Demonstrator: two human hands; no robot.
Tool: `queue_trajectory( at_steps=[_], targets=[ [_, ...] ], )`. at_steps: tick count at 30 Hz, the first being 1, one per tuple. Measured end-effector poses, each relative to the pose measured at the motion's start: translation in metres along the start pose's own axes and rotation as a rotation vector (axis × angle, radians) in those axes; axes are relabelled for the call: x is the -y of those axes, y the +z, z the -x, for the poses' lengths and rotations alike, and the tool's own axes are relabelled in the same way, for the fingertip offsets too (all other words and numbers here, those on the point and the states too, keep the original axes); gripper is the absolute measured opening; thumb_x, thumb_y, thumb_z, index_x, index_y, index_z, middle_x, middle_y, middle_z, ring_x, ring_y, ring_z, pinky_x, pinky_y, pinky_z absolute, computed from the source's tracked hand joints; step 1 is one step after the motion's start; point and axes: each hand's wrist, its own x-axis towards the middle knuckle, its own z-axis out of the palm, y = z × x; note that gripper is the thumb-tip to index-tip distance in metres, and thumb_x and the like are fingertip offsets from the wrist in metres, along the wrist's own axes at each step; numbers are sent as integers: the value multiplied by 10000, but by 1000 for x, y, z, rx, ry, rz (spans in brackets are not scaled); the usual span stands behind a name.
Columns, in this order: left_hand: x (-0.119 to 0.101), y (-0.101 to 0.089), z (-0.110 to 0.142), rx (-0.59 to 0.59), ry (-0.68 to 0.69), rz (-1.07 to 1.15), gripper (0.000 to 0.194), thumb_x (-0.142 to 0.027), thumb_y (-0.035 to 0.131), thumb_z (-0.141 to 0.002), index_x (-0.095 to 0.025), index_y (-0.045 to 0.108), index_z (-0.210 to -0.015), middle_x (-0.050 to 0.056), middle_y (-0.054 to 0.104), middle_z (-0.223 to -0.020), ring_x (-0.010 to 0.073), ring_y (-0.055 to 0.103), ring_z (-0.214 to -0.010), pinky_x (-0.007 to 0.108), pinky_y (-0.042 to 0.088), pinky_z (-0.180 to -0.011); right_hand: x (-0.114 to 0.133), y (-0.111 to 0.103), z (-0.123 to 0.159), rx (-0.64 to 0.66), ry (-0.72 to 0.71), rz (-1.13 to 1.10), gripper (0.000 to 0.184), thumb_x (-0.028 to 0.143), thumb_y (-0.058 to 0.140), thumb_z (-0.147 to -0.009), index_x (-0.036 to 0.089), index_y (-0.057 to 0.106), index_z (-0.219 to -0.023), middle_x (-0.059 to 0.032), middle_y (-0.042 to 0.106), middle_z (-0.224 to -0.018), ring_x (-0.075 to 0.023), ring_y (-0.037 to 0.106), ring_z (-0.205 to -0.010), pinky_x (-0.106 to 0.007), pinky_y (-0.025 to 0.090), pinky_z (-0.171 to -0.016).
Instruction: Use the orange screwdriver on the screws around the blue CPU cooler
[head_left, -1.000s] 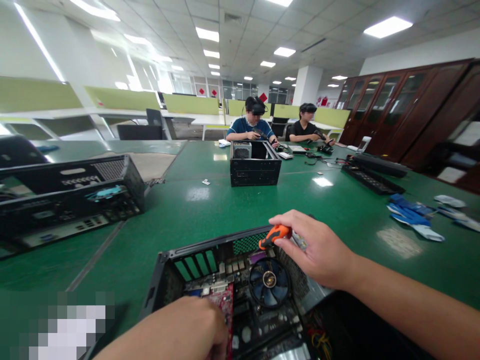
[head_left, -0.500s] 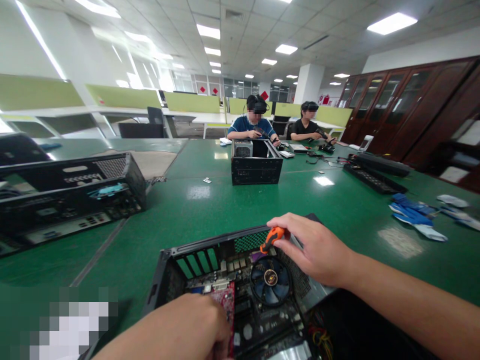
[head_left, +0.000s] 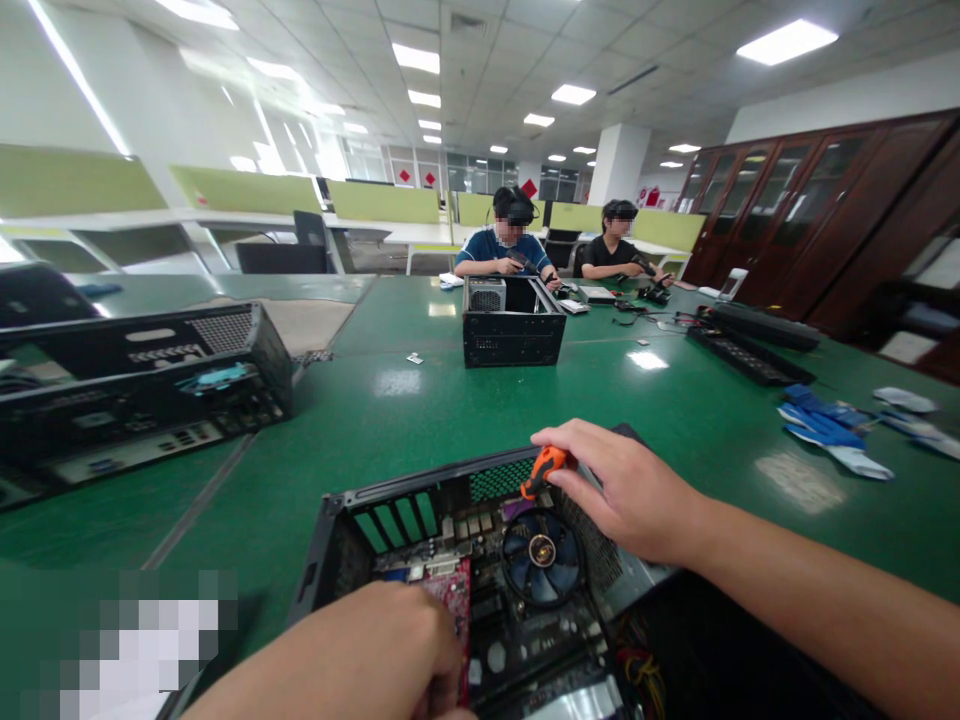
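Fingers (head_left: 576,438) grip orange tool (head_left: 547,470) near gold-labelled fan (head_left: 542,552)

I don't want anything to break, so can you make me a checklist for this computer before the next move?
1. Case open from above: ok.
2. Orange tool in the right hand: ok.
3. Tool's tip pointing safely: cannot tell, I can't make it out.
4. Left hand gripping the red board properly: cannot tell, its fingertips are hidden.
5. Fan not covered by a hand: ok.
6. Gloves worn: not ok, both hands are bare.
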Motion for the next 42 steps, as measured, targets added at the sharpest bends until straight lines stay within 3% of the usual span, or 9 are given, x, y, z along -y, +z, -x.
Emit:
queue_trajectory(
  at_steps=[6,11,16,22,29,32,36,42],
  targets=[
    [-27,-11,-4,38,-59,-2,204,-415,703,-948,-300,757,-789,69,892,-885,271,807,-787,388,559,-703,0,1,0,8,11,-15,357,156,649,-1234,194,770,-1568,-165,914,-1401,-318,902,-1320,-512,768,-1167],
    [-24,-10,-3,21,-60,-28,223,-430,707,-960,-303,744,-780,74,890,-855,280,790,-741,402,517,-674,-1,1,-1,5,-5,-22,363,152,639,-1233,190,769,-1570,-176,914,-1418,-331,902,-1325,-537,773,-1165],
    [-27,-13,-4,77,-88,-38,208,-414,680,-948,-296,716,-780,86,911,-911,301,833,-809,412,519,-717,-2,1,0,-2,0,-10,355,169,650,-1236,179,772,-1569,-176,914,-1401,-332,907,-1307,-522,774,-1143],
    [-28,-13,-6,58,-78,-30,199,-402,687,-922,-301,653,-754,81,889,-885,302,819,-795,421,499,-700,-1,2,-2,2,1,-9,348,159,663,-1227,180,791,-1550,-161,919,-1373,-309,909,-1289,-483,766,-1135],
    [-27,-12,-2,44,-65,14,144,-394,671,-921,-300,699,-816,76,906,-941,283,825,-813,396,530,-716,3,0,-5,-21,80,-3,149,313,866,-1178,208,889,-1282,-99,948,-1174,-290,930,-1109,-425,764,-1019],
    [-26,-11,-4,45,-59,-2,191,-428,674,-943,-301,698,-803,75,891,-903,282,800,-777,400,500,-691,2,1,-3,20,77,-22,241,302,769,-1232,210,878,-1427,-131,961,-1331,-307,933,-1254,-468,768,-1122],
    [-23,-9,-7,44,-55,5,213,-434,677,-942,-303,684,-774,79,884,-886,283,789,-761,404,494,-675,-2,3,0,81,48,-64,467,212,569,-1286,204,735,-1722,-190,869,-1656,-330,853,-1535,-569,724,-1302],
    [-23,-9,-4,15,-35,9,236,-405,700,-929,-307,645,-721,66,857,-830,284,797,-769,410,537,-698,1,3,0,116,21,-109,454,211,535,-1299,175,713,-1715,-196,882,-1590,-317,866,-1476,-554,728,-1293]
  ],
)
